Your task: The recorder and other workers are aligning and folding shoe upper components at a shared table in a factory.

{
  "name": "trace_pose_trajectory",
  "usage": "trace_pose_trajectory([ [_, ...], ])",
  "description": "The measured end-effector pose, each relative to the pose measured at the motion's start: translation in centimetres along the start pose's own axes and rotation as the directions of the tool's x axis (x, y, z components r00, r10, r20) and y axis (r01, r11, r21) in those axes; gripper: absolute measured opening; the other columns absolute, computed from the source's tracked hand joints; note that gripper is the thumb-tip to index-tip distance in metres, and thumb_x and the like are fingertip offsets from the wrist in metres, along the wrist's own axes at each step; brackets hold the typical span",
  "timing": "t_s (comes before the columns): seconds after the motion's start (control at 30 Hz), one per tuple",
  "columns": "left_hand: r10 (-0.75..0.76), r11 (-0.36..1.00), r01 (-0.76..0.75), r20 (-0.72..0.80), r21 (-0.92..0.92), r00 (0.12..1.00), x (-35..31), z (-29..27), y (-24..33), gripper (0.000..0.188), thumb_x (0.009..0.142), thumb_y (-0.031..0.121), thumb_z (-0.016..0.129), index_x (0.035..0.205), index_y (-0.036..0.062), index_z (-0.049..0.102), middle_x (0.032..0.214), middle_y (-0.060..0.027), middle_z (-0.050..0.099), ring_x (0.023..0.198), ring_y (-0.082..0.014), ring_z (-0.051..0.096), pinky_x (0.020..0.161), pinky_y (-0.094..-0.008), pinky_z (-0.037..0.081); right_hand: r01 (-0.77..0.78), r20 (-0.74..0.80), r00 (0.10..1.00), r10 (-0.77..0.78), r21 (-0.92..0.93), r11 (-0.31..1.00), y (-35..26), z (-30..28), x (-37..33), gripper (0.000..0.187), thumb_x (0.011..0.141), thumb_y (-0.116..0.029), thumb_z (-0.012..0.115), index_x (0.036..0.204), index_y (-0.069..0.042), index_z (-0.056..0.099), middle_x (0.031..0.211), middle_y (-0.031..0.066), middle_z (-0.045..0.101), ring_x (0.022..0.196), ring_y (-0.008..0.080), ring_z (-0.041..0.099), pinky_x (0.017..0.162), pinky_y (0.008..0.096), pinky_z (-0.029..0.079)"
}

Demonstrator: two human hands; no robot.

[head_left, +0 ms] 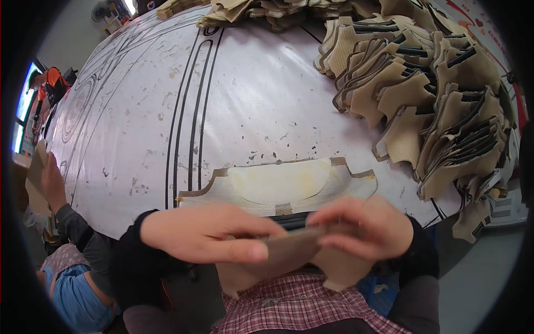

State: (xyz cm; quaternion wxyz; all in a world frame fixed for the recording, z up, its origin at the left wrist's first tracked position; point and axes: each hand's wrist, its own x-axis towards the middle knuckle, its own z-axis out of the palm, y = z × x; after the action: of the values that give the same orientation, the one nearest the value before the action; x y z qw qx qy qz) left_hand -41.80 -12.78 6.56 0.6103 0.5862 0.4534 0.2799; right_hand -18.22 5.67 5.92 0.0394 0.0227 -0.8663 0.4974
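Observation:
A shaped, beige-brown fabric panel (292, 253) is gripped at the table's near edge, two pale lobes hanging over my checked apron (278, 303). My left hand (208, 231) holds its upper edge between thumb and fingers. Pinching the same edge from the other side is my right hand (364, 228), slightly blurred. Just beyond, a panel backing (222, 186) lies flat with a brown border and a white rounded patch (281, 181). Whether the held fabric and this backing are one piece, I cannot tell. A black strip (295, 220) shows between my hands.
Overlapping stacks of beige panels with black strips (389, 72) cover the table's right side. More panels (272, 14) lie along the far edge. The white table (128, 128) has black printed lines. At left, another person's hand (53, 181) holds a beige piece; someone in orange (53, 80) stands farther off.

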Motion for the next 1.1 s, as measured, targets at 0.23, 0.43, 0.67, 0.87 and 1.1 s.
trace_pose_trajectory([
  [0.23,-0.132,0.921,0.336,-0.653,0.198,0.746,1.4,-1.6,-0.9,0.043,0.089,0.013,0.073,0.130,0.0119,0.062,0.101,-0.0047,0.064,0.073,-0.0133,0.062,0.067,-0.0278,0.049,-0.290,-0.128,0.948,0.291,0.026,0.957,4.6,-1.8,3.6,0.024,0.093,-0.016,0.070,0.112,-0.010,0.056,0.090,0.0055,0.068,0.059,0.0123,0.053,0.058,0.0278,0.044],
  [0.43,0.104,0.869,0.279,-0.701,0.410,0.706,2.1,-1.8,-3.9,0.036,0.084,0.008,0.075,0.119,0.0095,0.069,0.098,-0.0041,0.066,0.084,-0.0155,0.063,0.070,-0.0270,0.048,-0.175,-0.050,0.984,0.173,-0.047,0.983,4.8,-3.0,5.5,0.013,0.094,-0.013,0.066,0.105,-0.007,0.068,0.090,0.0078,0.069,0.076,0.0196,0.063,0.067,0.0317,0.050],
  [0.67,0.223,0.710,0.349,-0.665,0.612,0.712,2.3,-1.5,-4.7,0.028,0.081,0.010,0.078,0.109,0.0144,0.076,0.093,-0.0027,0.069,0.065,-0.0171,0.065,0.057,-0.0289,0.051,-0.165,0.171,0.961,0.218,-0.279,0.946,4.9,-4.5,6.4,0.013,0.090,-0.015,0.069,0.100,-0.009,0.075,0.085,0.0084,0.066,0.080,0.0286,0.065,0.069,0.0369,0.052],
  [0.87,0.307,0.599,0.353,-0.614,0.719,0.727,1.9,-1.4,-4.9,0.031,0.077,0.006,0.072,0.106,0.0152,0.075,0.099,0.0005,0.071,0.071,-0.0166,0.067,0.057,-0.0284,0.052,-0.189,0.156,0.959,0.238,-0.278,0.942,5.1,-3.9,6.9,0.011,0.089,-0.017,0.069,0.096,-0.010,0.075,0.082,0.0073,0.063,0.075,0.0280,0.065,0.066,0.0369,0.051],
  [1.1,0.238,0.576,0.347,-0.558,0.740,0.795,1.9,-1.6,-4.8,0.034,0.074,0.007,0.076,0.107,0.0136,0.076,0.111,0.0009,0.074,0.067,-0.0158,0.063,0.060,-0.0277,0.052,-0.210,0.146,0.953,0.264,-0.305,0.929,5.6,-4.0,7.0,0.011,0.090,-0.016,0.069,0.096,-0.011,0.075,0.079,0.0067,0.061,0.071,0.0269,0.063,0.064,0.0372,0.050],
])
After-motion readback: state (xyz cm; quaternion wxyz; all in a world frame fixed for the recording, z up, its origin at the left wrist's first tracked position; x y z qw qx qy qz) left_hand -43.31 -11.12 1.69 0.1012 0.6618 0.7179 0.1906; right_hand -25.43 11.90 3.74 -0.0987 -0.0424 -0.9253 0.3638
